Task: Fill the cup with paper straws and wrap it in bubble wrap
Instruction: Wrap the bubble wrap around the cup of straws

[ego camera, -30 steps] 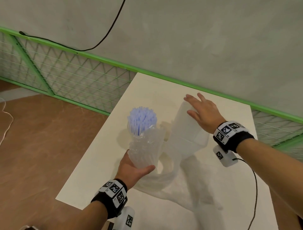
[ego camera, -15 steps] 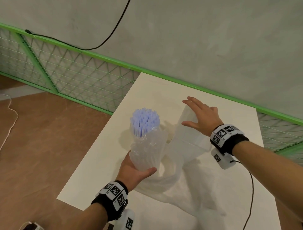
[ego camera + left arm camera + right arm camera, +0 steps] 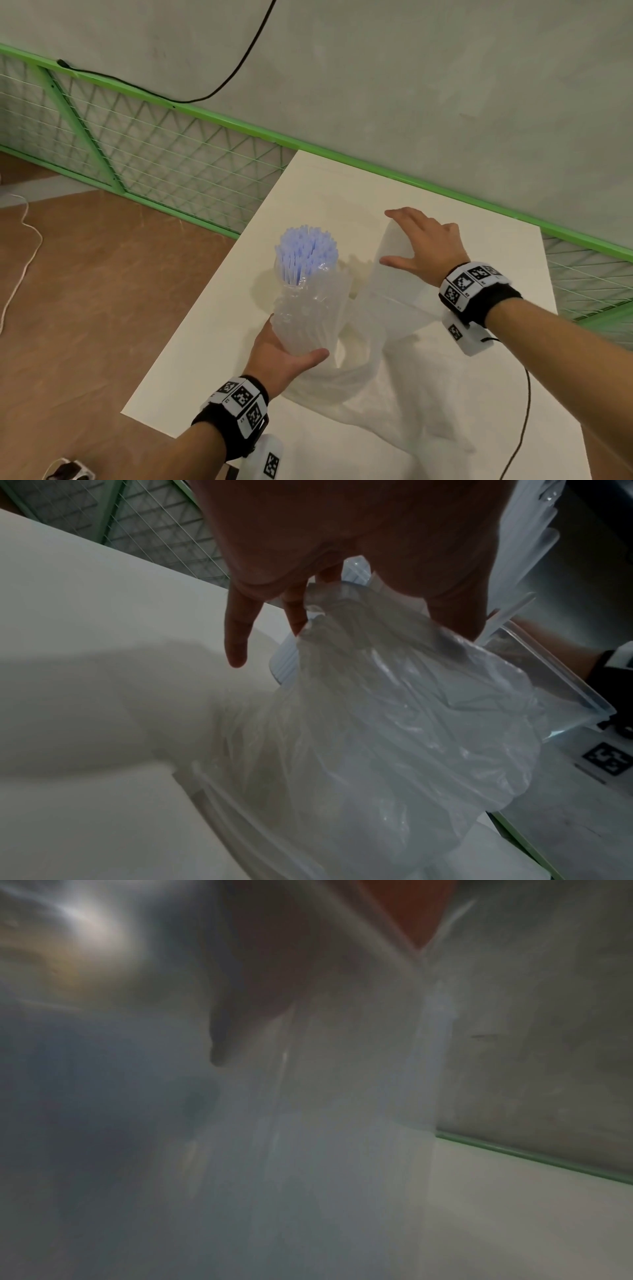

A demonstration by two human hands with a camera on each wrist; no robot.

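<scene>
Hands around wrapped cup

upright near the left edge of the surface, cup with straws standing in it and sticking out above, bubble wrap around its sides. at its near side, left hand around the wrapped base; to its right, a raised stretch of the wrap under right hand, the rest trailing over the surface toward the near edge. behind the surface, fence and wall; to the left, floor.
</scene>
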